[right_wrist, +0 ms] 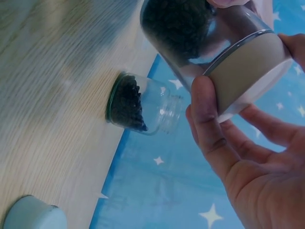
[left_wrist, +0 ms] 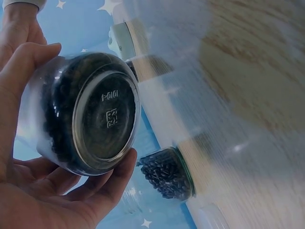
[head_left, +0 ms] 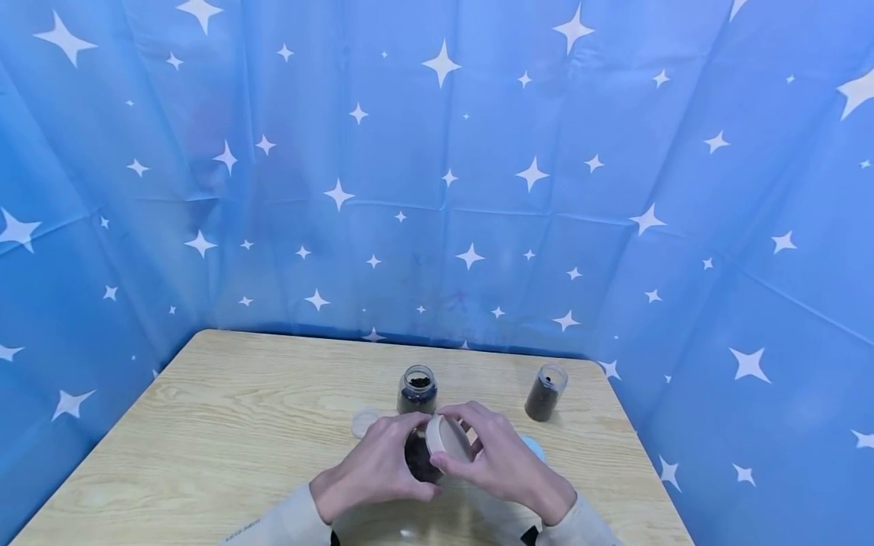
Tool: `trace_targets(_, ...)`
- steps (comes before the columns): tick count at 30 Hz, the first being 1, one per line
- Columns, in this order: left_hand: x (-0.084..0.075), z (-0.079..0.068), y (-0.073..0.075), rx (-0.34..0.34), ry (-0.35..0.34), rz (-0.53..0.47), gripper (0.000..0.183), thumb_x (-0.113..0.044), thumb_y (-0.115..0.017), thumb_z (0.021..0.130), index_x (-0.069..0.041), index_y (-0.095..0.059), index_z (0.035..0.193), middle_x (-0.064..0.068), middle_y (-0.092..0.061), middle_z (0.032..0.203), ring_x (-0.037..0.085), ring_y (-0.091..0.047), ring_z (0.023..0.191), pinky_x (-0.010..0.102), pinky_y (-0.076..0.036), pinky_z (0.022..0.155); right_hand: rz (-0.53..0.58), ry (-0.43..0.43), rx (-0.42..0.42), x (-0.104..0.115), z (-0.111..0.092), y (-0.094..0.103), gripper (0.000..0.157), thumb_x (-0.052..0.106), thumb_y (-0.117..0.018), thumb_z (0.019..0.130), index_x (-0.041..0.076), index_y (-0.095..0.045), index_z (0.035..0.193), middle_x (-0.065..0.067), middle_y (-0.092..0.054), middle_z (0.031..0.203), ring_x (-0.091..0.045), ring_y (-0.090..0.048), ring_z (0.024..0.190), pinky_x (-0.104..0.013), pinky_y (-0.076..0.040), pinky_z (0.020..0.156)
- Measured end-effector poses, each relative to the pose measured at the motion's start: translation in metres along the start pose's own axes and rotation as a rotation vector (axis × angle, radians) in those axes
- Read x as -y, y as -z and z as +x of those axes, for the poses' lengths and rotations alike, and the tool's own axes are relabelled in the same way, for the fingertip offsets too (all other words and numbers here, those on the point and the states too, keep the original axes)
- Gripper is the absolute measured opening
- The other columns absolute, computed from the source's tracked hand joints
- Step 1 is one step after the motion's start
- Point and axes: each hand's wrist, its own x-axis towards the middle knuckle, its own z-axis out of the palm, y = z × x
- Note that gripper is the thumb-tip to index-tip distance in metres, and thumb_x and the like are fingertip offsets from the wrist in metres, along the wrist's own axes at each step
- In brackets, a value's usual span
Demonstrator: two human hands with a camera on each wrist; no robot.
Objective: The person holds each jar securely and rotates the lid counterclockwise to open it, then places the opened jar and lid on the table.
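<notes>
Over the front of the table, my left hand grips a glass jar of dark contents, its thumb and fingers curled round the body. The jar is tilted, and its round base with embossed marks faces the left wrist camera. A pale beige lid sits on the jar's mouth in the right wrist view. My right hand holds this lid by its rim between thumb and fingers. Just beyond the hands stands an uncapped glass jar partly filled with black seeds.
Another uncapped jar with dark contents stands at the table's back right. A whitish lid lies left of the hands, and a light blue lid lies partly hidden behind the right hand. A blue starry curtain hangs behind the wooden table.
</notes>
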Motion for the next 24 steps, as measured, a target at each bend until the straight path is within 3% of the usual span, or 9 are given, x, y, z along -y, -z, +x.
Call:
trace_targets(3, 0.001, 0.001, 0.001, -0.007, -0.014, 0.007, 0.086, -0.046, -0.107, 0.072, -0.013, -0.075, 0.144, -0.006, -0.084, 0.127, 0.002, -0.075, 0.107, 0.024, -0.063, 0.09, 0.016, 0.031, -0.007, -0.002, -0.001, 0.001, 0.055, 0.046, -0.087, 0.107, 0.014, -0.072, 0.15, -0.004, -0.079, 0.134, -0.011, -0.075, 0.102, -0.023, -0.067, 0.073)
trace_targets(11, 0.004, -0.001, 0.005, 0.055, -0.011, -0.079, 0.083, -0.034, -0.105, 0.07, -0.016, -0.076, 0.146, -0.01, -0.083, 0.114, -0.005, -0.07, 0.097, 0.02, -0.06, 0.087, 0.019, 0.189, -0.004, -0.005, -0.006, 0.004, 0.06, 0.038, -0.094, 0.101, 0.027, -0.07, 0.154, 0.006, -0.075, 0.147, -0.013, -0.074, 0.125, -0.029, -0.069, 0.084)
trace_targets(16, 0.005, -0.001, 0.007, 0.033, -0.026, -0.107, 0.083, -0.034, -0.106, 0.072, -0.017, -0.072, 0.145, -0.006, -0.084, 0.118, -0.002, -0.072, 0.101, 0.023, -0.062, 0.091, 0.053, 0.225, -0.012, -0.007, -0.006, 0.007, 0.063, 0.031, -0.096, 0.099, 0.022, -0.068, 0.155, 0.003, -0.075, 0.148, -0.015, -0.074, 0.127, -0.033, -0.072, 0.087)
trace_targets(24, 0.005, -0.004, 0.006, 0.03, -0.034, -0.161, 0.084, -0.037, -0.107, 0.076, -0.027, -0.061, 0.145, -0.012, -0.08, 0.127, -0.001, -0.074, 0.109, 0.026, -0.063, 0.1, 0.106, 0.214, 0.034, -0.01, -0.009, 0.01, 0.066, 0.026, -0.096, 0.1, 0.02, -0.065, 0.158, 0.001, -0.072, 0.153, -0.016, -0.072, 0.134, -0.035, -0.073, 0.091)
